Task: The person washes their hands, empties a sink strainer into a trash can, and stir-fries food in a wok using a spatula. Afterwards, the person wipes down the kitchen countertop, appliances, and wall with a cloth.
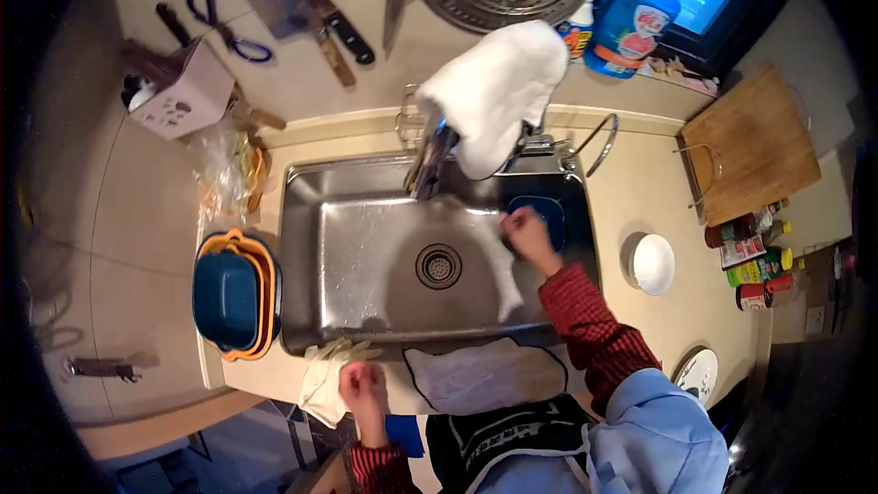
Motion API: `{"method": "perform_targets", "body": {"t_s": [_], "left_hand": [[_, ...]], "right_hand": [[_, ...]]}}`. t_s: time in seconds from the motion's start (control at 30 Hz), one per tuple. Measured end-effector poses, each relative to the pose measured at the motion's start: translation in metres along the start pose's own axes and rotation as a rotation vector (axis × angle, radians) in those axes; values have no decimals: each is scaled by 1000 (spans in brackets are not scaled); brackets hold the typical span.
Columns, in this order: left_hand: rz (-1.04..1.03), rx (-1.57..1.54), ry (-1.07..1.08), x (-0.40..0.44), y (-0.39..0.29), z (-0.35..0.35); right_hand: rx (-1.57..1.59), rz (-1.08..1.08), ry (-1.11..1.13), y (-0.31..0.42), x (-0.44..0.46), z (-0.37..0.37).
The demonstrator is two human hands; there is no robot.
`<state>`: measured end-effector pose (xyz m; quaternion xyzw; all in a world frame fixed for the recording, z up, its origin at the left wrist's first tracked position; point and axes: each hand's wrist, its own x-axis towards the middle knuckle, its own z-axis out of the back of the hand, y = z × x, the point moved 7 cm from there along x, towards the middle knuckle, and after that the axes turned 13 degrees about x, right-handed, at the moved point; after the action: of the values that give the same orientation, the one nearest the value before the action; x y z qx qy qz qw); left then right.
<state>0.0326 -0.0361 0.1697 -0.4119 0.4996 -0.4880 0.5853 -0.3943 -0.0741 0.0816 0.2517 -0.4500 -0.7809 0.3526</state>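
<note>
My right hand [530, 236] reaches over the right side of the steel sink [366, 256], fingers drawn together at the left rim of a dark blue basin [551, 212]. Whether they grip that rim is hidden. My left hand [363, 389] is at the front edge of the counter with its fingers curled in, and nothing shows in them. Right beside it, a pair of cream rubber gloves [322, 384] drapes over the edge. A white cloth [487, 377] lies flat along the sink's front edge between my arms.
Stacked blue and orange basins [229, 297] stand left of the sink. A white towel [494, 96] hangs over the faucet area. On the right are a white bowl [653, 264], a plate [698, 373], a wooden cutting board [754, 148] and several bottles. Knives and scissors hang at the back.
</note>
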Motion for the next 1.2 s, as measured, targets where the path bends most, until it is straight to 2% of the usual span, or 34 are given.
{"method": "perform_targets", "body": {"t_s": [0.07, 0.13, 0.2, 0.23, 0.27, 0.33, 0.43, 0.5, 0.53, 0.57, 0.73, 0.8, 0.87, 1.0, 1.07, 1.2], "left_hand": [[105, 162, 231, 35, 12, -44], [176, 172, 458, 64, 23, -86], [308, 106, 596, 89, 24, -124], [349, 86, 635, 101, 27, -138], [390, 64, 667, 115, 33, -150], [465, -112, 688, 147, 49, -167], [477, -198, 696, 178, 48, -187], [472, -158, 646, 180, 24, -196], [457, -118, 603, 181, 15, -199], [457, -124, 584, 186, 17, -204], [444, -218, 675, 190, 13, -237], [422, -146, 662, 195, 20, -241], [373, -151, 774, 192, 15, -253], [323, -139, 740, 186, -8, -257], [153, -53, 775, 184, -26, -262], [132, -212, 844, 187, -28, -271]], "right_hand": [[-6, -143, -282, 45, 25, 75], [-269, 71, -452, 51, 62, 99], [-142, -43, -354, 55, 89, 106], [-197, -122, -271, 85, 82, 108], [-194, -127, -273, 78, 90, 108], [-170, -61, -308, 62, 104, 107], [-156, -35, -277, 80, 96, 110], [-139, -33, -248, 77, 99, 108], [-143, 44, -324, 70, 101, 109], [-129, 6, -297, 64, 104, 110], [-76, 44, -218, 63, 108, 108], [-62, -30, -204, 67, 106, 108], [-53, -55, -197, 75, 100, 108], [-29, -58, -196, 67, 103, 108], [-20, -93, -213, 61, 105, 109], [-29, -62, -239, 49, 112, 109]]}}
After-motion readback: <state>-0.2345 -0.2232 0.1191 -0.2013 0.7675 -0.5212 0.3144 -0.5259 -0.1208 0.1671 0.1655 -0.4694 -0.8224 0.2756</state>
